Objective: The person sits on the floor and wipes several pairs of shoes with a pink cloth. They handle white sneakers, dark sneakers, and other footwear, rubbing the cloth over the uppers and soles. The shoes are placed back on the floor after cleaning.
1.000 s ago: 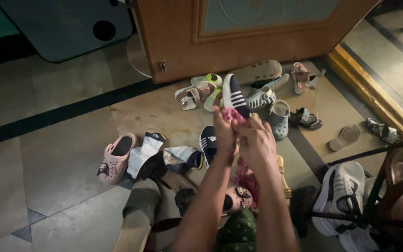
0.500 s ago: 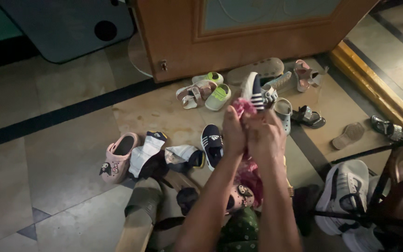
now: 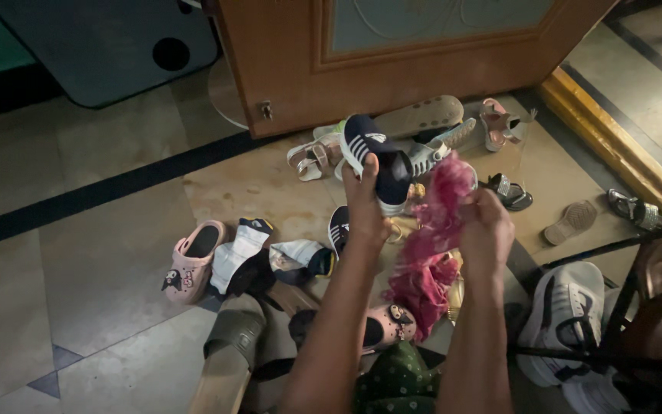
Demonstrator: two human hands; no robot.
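The navy shoe [image 3: 377,165] is up in the air over the floor pile, pinched at its heel end by the left hand [image 3: 365,211], while the right hand [image 3: 486,230] is closed on a pink cloth [image 3: 432,245] that hangs beside it — a loose pinch could let the shoe tip out, or the trailing cloth could snag. Below lie its navy mate [image 3: 339,228], a pink clog [image 3: 191,257], sandals [image 3: 316,157] by the door [image 3: 392,54] and a white sneaker [image 3: 565,314] — little bare floor [image 3: 78,253] nearby.
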